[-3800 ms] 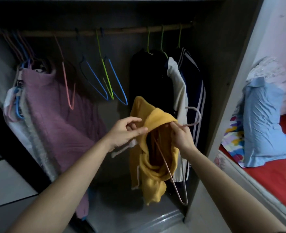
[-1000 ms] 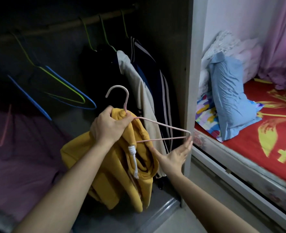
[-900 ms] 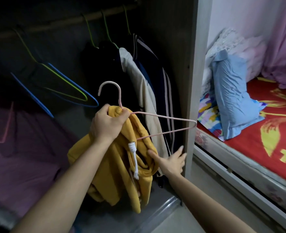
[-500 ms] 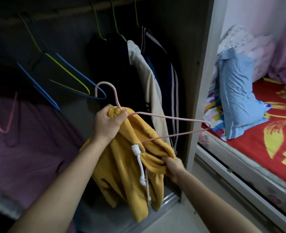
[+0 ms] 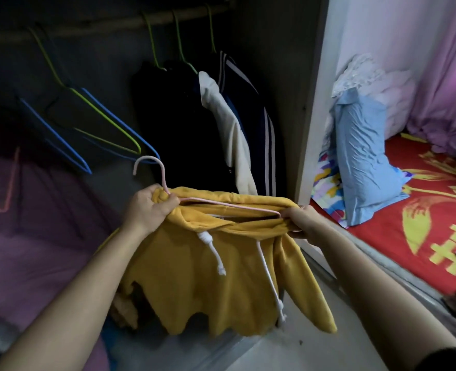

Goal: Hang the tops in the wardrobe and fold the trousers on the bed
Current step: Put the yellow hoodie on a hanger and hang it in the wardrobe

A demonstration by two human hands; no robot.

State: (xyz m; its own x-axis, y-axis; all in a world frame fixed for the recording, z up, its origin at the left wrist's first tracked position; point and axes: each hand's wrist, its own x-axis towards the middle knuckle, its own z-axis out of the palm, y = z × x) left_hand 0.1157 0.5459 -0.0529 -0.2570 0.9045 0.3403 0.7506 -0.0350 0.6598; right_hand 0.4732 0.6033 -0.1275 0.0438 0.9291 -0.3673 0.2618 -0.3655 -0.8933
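Hoodie of mustard-yellow fleece [image 5: 208, 277] with white drawcords hangs at frame centre, in front of the open wardrobe, with its neck stretched along a thin pink wire hanger [image 5: 163, 176]. The left hand [image 5: 152, 207] is clenched round the hanger's neck and a bunch of yellow cloth, at nine o'clock from the collar. The right hand [image 5: 299, 220] grasps the hanger's far end together with the shoulder fabric, at three o'clock. The pink hook curves up free, below the wooden rail [image 5: 114, 22] at twelve o'clock. On that rail, toward one o'clock, hang a black garment [image 5: 173, 124], a cream top [image 5: 229, 129] and a navy jacket with white stripes [image 5: 256, 116]. Empty blue and green wire hangers [image 5: 109, 121] hang at ten o'clock, and a mauve knitted garment [image 5: 34, 236] fills eight o'clock. At three o'clock, past the wardrobe's side panel [image 5: 310, 103], a pale blue pillow [image 5: 363, 162] rests on the red-covered bed [image 5: 409, 223]
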